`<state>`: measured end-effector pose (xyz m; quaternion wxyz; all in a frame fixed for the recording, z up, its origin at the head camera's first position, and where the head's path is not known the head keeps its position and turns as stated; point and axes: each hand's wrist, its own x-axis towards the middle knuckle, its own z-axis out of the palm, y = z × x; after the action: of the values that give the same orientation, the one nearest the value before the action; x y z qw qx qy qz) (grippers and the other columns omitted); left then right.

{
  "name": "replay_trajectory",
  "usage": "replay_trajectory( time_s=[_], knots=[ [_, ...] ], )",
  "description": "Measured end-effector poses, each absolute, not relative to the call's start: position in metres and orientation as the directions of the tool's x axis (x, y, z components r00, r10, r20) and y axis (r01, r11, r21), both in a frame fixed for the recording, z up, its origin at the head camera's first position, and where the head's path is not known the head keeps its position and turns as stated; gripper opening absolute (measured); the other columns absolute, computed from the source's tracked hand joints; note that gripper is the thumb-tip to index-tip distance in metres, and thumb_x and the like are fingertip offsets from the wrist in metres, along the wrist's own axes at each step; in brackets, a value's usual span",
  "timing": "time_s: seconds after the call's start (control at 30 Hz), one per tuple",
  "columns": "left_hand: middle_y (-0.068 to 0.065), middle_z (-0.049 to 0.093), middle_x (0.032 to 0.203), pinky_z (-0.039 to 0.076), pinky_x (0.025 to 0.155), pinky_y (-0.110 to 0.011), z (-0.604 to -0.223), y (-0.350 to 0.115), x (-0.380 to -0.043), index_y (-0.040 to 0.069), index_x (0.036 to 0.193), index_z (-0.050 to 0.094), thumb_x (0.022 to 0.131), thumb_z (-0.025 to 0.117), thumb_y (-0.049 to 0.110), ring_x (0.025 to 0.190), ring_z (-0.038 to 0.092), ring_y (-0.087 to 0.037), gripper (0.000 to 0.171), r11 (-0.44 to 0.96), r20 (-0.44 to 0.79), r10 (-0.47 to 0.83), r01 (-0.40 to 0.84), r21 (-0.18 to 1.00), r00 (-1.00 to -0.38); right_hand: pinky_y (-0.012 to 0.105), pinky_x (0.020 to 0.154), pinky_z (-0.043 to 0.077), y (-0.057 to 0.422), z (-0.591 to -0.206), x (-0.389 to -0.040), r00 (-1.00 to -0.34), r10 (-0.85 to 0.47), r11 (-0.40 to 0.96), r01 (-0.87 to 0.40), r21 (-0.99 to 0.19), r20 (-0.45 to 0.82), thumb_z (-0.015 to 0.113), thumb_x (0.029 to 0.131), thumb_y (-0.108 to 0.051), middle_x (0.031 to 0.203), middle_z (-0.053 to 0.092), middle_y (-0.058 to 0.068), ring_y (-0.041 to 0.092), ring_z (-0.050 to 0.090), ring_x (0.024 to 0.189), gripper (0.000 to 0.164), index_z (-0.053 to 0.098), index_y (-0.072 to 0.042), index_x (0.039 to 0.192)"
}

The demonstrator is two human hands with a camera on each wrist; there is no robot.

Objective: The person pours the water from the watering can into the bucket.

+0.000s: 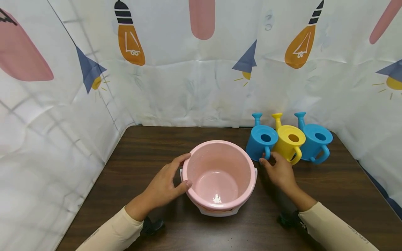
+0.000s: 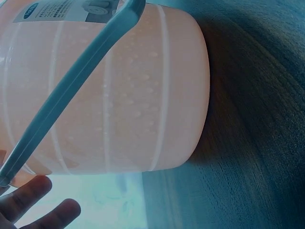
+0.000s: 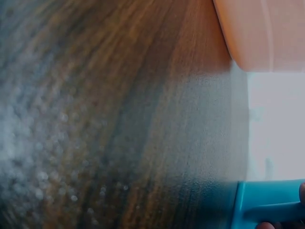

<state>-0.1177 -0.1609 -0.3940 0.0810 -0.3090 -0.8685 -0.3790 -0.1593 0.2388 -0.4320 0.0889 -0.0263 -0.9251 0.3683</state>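
A pink bucket (image 1: 216, 206) stands upright on the table, with a pale carrying handle (image 2: 71, 90) hanging down its side. My left hand (image 1: 164, 184) rests at its left rim, thumb and index finger spread along the edge. In the left wrist view, two other fingers (image 2: 59, 214) stick out straight beside the bucket. To the right of the bucket stands a blue watering can (image 1: 259, 143). My right hand (image 1: 281, 174) pinches its handle (image 3: 279, 211) between thumb and fingers. A yellow watering can (image 1: 284, 144) and another blue watering can (image 1: 314, 139) stand next to it.
The dark wooden table (image 1: 150, 143) carries everything. A white patterned curtain (image 1: 176, 90) closes off the back and both sides. Below the wrists, dark objects (image 1: 154, 225) show near the sleeves.
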Motion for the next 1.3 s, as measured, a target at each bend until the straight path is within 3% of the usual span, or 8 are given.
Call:
replay_trajectory(
  time_s=[0.73,1.0,1.3],
  knots=[
    [-0.003,0.058,0.142,0.045,0.102,-0.055,-0.393,-0.162,-0.119,0.02,0.156,0.037,0.093,0.065,0.044,0.128,0.055,-0.02,0.073,0.508,0.35,0.488,0.587,0.631,-0.799,0.058,0.089,0.052,0.236,-0.439,-0.156,-0.953,0.188,0.742,-0.021,-0.67,0.239,0.062,0.104,-0.02,0.112,0.072,0.022,0.041,0.068,0.108,0.025,0.068,0.001,0.117],
    [-0.005,0.057,0.143,0.045,0.103,-0.053,-0.394,-0.161,-0.119,0.018,0.156,0.036,0.094,0.065,0.043,0.129,0.055,-0.02,0.073,0.487,0.355,0.501,0.596,0.638,-0.79,0.045,0.069,0.052,0.239,-0.438,-0.153,-0.937,0.194,0.761,-0.042,-0.647,0.289,0.063,0.104,-0.02,0.095,0.073,0.016,0.03,0.064,0.08,0.019,0.068,-0.002,0.108],
    [-0.004,0.057,0.143,0.046,0.103,-0.052,-0.394,-0.161,-0.119,0.019,0.157,0.036,0.095,0.064,0.042,0.128,0.056,-0.019,0.072,0.487,0.366,0.502,0.605,0.63,-0.784,0.041,0.06,0.051,0.245,-0.421,-0.144,-0.898,0.143,0.803,-0.141,-0.579,0.417,0.066,0.101,-0.013,0.09,0.073,0.019,0.028,0.064,0.07,0.02,0.069,0.003,0.112]
  ],
)
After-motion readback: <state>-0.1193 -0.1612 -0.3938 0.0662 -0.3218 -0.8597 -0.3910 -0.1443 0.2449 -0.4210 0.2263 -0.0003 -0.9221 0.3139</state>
